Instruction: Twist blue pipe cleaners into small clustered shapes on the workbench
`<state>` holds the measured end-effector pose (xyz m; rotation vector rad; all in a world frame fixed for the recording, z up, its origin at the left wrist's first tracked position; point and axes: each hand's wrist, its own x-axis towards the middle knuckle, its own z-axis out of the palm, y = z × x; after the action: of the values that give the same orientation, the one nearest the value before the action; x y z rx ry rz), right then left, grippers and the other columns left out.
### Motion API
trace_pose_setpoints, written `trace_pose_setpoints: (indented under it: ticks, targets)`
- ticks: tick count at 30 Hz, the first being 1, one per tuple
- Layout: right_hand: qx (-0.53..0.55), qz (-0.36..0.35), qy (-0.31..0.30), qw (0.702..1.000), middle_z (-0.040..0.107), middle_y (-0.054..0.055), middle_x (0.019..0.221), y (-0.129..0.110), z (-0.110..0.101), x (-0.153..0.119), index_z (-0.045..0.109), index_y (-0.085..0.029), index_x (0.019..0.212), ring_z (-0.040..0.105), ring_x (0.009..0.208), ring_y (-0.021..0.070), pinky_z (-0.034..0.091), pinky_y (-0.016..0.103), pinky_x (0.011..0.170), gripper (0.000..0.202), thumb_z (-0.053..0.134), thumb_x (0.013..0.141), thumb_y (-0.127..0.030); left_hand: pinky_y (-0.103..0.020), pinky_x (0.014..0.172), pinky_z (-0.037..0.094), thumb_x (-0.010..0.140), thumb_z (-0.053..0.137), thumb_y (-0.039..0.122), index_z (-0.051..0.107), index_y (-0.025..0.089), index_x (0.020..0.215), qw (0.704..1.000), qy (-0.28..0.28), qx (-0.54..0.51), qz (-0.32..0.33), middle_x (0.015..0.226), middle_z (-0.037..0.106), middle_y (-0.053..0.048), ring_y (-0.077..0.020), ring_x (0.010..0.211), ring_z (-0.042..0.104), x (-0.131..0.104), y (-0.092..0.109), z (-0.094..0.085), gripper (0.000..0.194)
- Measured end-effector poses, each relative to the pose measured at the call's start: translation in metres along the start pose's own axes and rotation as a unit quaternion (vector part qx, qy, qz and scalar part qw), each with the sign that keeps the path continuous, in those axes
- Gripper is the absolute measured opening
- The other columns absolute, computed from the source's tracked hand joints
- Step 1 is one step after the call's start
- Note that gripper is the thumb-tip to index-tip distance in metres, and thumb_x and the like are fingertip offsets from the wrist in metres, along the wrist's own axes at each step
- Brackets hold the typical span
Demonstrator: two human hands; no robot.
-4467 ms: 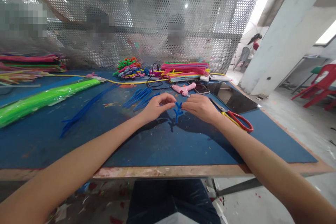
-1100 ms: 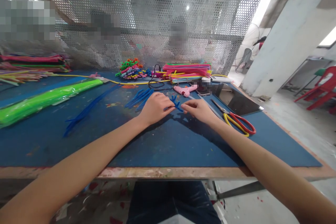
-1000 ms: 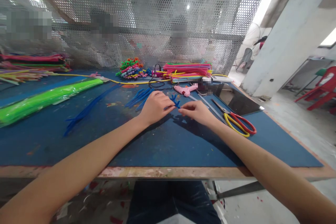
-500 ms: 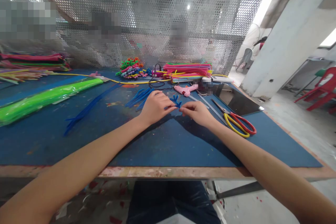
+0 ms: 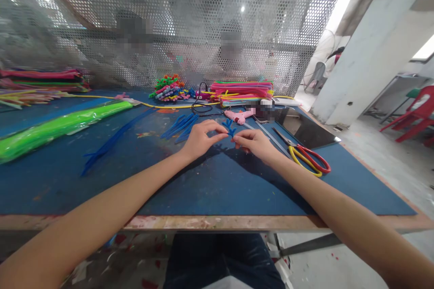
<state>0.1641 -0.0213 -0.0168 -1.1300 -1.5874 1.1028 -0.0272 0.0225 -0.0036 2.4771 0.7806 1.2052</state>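
Observation:
A small branched piece of blue pipe cleaner (image 5: 230, 126) stands up between my two hands above the blue mat. My right hand (image 5: 253, 143) pinches its lower end between thumb and fingers. Close by on the other side, my left hand (image 5: 204, 137) has its thumb and forefinger pressed together at the piece's left edge. Short cut blue pipe cleaners (image 5: 181, 125) lie just beyond my left hand. Longer blue pipe cleaners (image 5: 113, 143) are spread farther left. Scissors (image 5: 307, 158) with one red and one yellow handle rest to the right of my right hand.
A pink glue gun (image 5: 239, 116) lies behind my hands, near a dark glossy tablet-like panel (image 5: 305, 127). Bundles of coloured pipe cleaners (image 5: 242, 90) line the back before a perforated metal screen (image 5: 190, 22). A bright green wrapped pack (image 5: 68, 128) lies left.
My left hand has shifted slightly, its thumb and forefinger now forming a rounder pinch. The blue piece has turned a little and stands more upright. Objects on the mat stay put.

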Motion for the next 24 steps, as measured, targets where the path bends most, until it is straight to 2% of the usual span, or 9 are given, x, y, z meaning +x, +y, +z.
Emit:
trace_pose_setpoints:
  ticks: [8,19,21,24]
  targets:
    - [0.085,0.02,-0.026,0.996,0.058,-0.002,0.06,0.001,0.0007,-0.0004,0.064,-0.014,0.076,0.039,0.043,0.0043,0.027,0.021,0.043,0.03,0.063,0.071,-0.043,-0.028,0.078,0.044,0.079,0.061,0.035,0.068,0.018,0.081,0.999,-0.017,-0.031,-0.011,0.082,0.068,-0.003,-0.015,0.079,0.06,0.0007,-0.0015,-0.0002,0.019]
    - [0.044,0.021,-0.023,0.999,0.058,-0.001,0.058,0.0008,0.0023,-0.0007,0.064,-0.013,0.073,0.038,0.044,0.0052,0.027,0.021,0.044,0.031,0.063,0.07,-0.044,-0.031,0.082,0.041,0.081,0.057,0.036,0.066,0.019,0.074,0.996,-0.081,-0.005,0.029,0.078,0.066,-0.001,-0.0156,0.08,0.056,0.007,-0.0043,-0.0067,0.021]
    - [0.043,0.02,-0.023,0.999,0.058,-0.001,0.058,0.0003,0.002,-0.0006,0.064,-0.014,0.073,0.038,0.045,0.0053,0.028,0.022,0.044,0.031,0.062,0.07,-0.044,-0.031,0.082,0.041,0.08,0.058,0.037,0.067,0.019,0.074,0.997,-0.075,-0.016,0.016,0.078,0.066,-0.001,-0.0158,0.08,0.056,0.0064,-0.0039,-0.0064,0.02]
    - [0.048,0.02,-0.013,0.999,0.058,-0.001,0.059,0.0,0.0008,0.0,0.064,-0.014,0.073,0.039,0.045,0.0055,0.028,0.022,0.045,0.032,0.063,0.069,-0.045,-0.032,0.082,0.042,0.077,0.06,0.039,0.067,0.018,0.076,0.996,-0.052,-0.056,-0.038,0.08,0.067,-0.002,-0.0164,0.08,0.058,0.0044,-0.0026,-0.0028,0.022]
